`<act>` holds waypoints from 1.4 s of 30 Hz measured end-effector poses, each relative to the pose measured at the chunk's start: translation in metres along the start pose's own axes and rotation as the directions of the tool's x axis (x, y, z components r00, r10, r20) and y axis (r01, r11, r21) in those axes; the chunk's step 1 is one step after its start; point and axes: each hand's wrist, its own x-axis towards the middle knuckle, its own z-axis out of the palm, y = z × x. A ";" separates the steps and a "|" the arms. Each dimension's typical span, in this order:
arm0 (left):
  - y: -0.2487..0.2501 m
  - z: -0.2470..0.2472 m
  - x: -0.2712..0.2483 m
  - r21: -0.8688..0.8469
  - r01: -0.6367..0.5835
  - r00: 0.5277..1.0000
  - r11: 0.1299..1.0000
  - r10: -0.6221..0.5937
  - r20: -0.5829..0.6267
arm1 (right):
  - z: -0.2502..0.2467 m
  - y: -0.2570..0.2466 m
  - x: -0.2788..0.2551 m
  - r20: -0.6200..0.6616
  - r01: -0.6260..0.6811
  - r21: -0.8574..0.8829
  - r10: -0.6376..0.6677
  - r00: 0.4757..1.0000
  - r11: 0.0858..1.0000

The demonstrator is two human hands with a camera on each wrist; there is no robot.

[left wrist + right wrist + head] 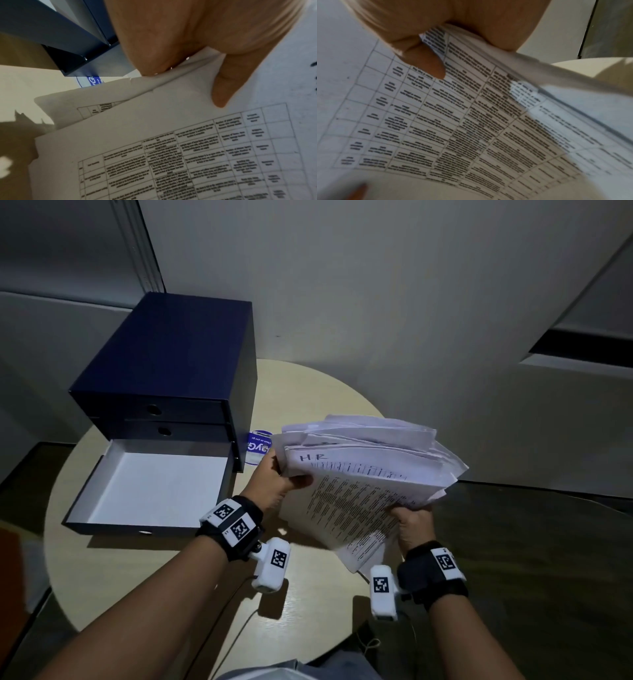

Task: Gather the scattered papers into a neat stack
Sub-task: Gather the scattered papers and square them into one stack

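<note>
A thick, uneven bundle of printed papers (363, 474) is held above the round table, tilted, its sheets fanned and misaligned. The top sheet carries a table of text and handwritten "HR". My left hand (277, 481) grips the bundle's left edge, thumb on top. My right hand (412, 525) grips its near right edge. In the left wrist view the left hand (221, 83) pinches the papers (171, 135), thumb on the top sheet. In the right wrist view the right hand (426, 65) has its thumb pressed onto the printed papers (453, 121).
A dark blue drawer box (178, 364) stands at the table's back left, its bottom drawer (150, 487) pulled out and empty. A blue-and-white sticker (258, 446) lies beside it. The beige round table (137, 594) stands by a wall; dark floor lies to the right.
</note>
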 end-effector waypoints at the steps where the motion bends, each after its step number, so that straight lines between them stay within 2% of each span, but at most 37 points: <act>1: -0.002 -0.001 0.002 -0.015 0.013 1.000 1.000 -0.014 -0.025 | -0.001 0.003 0.001 0.016 -0.025 -0.035 0.025 1.000 0.999; 3: 0.001 0.003 0.002 -0.010 0.022 1.000 1.000 -0.022 -0.015 | -0.003 0.009 0.002 0.064 -0.090 -0.150 0.100 0.993 0.985; 5: 0.006 0.012 0.000 0.061 -0.022 0.999 0.998 0.020 0.032 | 0.002 0.005 0.001 0.042 -0.143 -0.285 0.162 0.986 0.948; 7: 0.017 0.021 -0.002 0.112 -0.083 0.997 0.990 0.082 0.016 | 0.010 -0.007 -0.001 -0.015 -0.147 -0.352 0.151 0.988 0.925; 11: 0.033 0.022 -0.006 0.030 -0.202 0.976 0.979 0.203 -0.078 | 0.009 -0.022 0.000 -0.046 -0.079 -0.240 0.070 0.996 0.968; 13: 0.032 0.017 -0.008 0.020 -0.226 0.970 0.974 0.227 -0.088 | 0.003 -0.023 0.000 -0.013 -0.033 -0.191 0.031 0.999 0.981; 15: 0.027 0.014 -0.009 0.018 -0.206 0.974 0.978 0.206 -0.089 | -0.001 -0.025 -0.004 0.041 0.041 -0.169 -0.035 0.999 0.985; 17: 0.022 0.011 -0.008 -0.010 -0.182 0.978 0.983 0.180 -0.108 | -0.002 -0.026 -0.007 0.028 0.123 -0.086 -0.121 0.992 0.989; 20: 0.020 0.005 -0.009 -0.026 -0.189 0.977 0.982 0.185 -0.107 | -0.002 -0.021 -0.007 0.031 0.181 -0.002 -0.181 0.983 0.983; 24: 0.022 0.008 -0.012 -0.003 -0.203 0.979 0.979 0.202 -0.034 | 0.000 -0.021 -0.009 0.124 0.106 -0.116 -0.091 0.988 0.988; 27: 0.020 0.008 -0.009 0.032 -0.203 0.979 0.979 0.204 -0.013 | 0.008 -0.024 -0.006 0.093 0.066 -0.163 -0.051 0.994 0.984; 30: 0.024 0.012 -0.008 0.064 -0.183 0.978 0.981 0.188 -0.089 | 0.012 -0.023 -0.001 -0.033 -0.014 -0.200 0.007 0.999 0.980; 32: 0.035 0.016 -0.013 0.117 -0.225 0.958 0.967 0.241 -0.156 | 0.013 -0.036 -0.005 -0.046 0.051 -0.201 -0.062 0.997 0.978; 33: 0.041 0.015 -0.016 0.194 -0.282 0.925 0.939 0.320 -0.203 | 0.013 -0.047 -0.009 -0.035 0.086 -0.227 -0.097 0.995 0.970; 35: 0.059 0.011 -0.022 0.462 -0.372 0.830 0.805 0.511 -0.223 | 0.008 -0.071 -0.010 0.030 0.257 -0.365 -0.264 0.964 0.895; 36: 0.069 0.009 -0.024 0.608 -0.376 0.795 0.700 0.580 -0.176 | 0.006 -0.083 -0.010 0.093 0.375 -0.461 -0.377 0.922 0.804; 37: 0.079 0.009 -0.025 0.735 -0.364 0.779 0.572 0.619 -0.096 | 0.007 -0.095 -0.010 0.161 0.473 -0.560 -0.471 0.867 0.680; 38: 0.087 0.011 -0.025 0.815 -0.358 0.793 0.456 0.609 0.008 | 0.009 -0.104 -0.008 0.236 0.540 -0.629 -0.525 0.818 0.559; 39: 0.093 0.012 -0.025 0.841 -0.369 0.829 0.396 0.549 0.106 | 0.012 -0.113 -0.009 0.319 0.582 -0.673 -0.531 0.785 0.457; 40: 0.094 0.011 -0.022 0.832 -0.382 0.867 0.403 0.469 0.171 | 0.015 -0.120 -0.009 0.393 0.611 -0.697 -0.512 0.764 0.376; 42: 0.092 0.007 -0.019 0.793 -0.364 0.917 0.489 0.336 0.214 | 0.020 -0.133 -0.015 0.488 0.628 -0.731 -0.439 0.754 0.266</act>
